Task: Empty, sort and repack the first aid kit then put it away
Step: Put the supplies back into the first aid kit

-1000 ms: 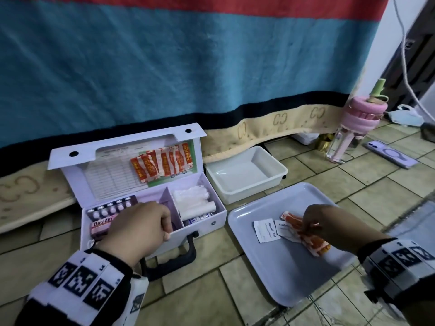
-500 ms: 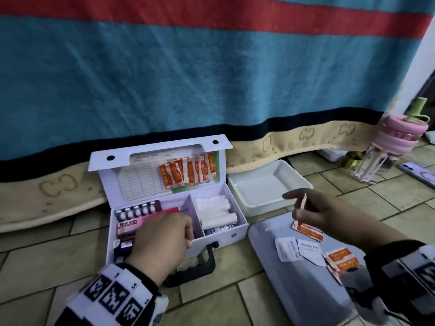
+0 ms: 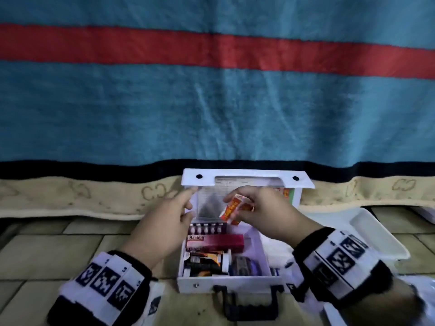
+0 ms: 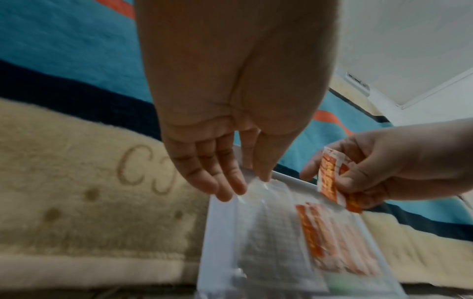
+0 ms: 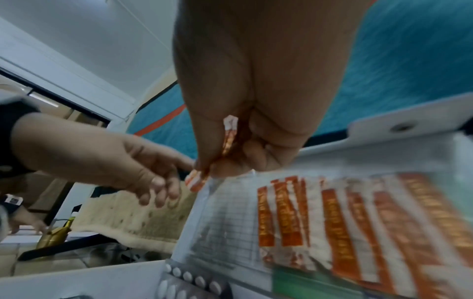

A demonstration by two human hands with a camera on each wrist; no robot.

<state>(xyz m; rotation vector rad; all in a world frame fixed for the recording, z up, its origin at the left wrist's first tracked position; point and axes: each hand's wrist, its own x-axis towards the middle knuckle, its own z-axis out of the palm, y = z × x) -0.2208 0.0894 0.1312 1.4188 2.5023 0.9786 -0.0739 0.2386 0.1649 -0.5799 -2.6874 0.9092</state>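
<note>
Over open first aid kit [image 3: 226, 282], two hands meeting.
Right hand [image 3: 266, 214] pinching orange plaster packets [image 3: 233, 209], count unclear; left hand [image 3: 164, 222] fingers relaxed, at lid pocket [image 4: 258, 232].

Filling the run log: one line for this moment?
left hand open at kit lid | right hand pinches orange sachets | stage: repacking

White first aid kit [image 3: 231, 282] stands open on the floor — orange-and-white packets [image 3: 235, 208] held before its upright lid [image 3: 247, 181].
</note>
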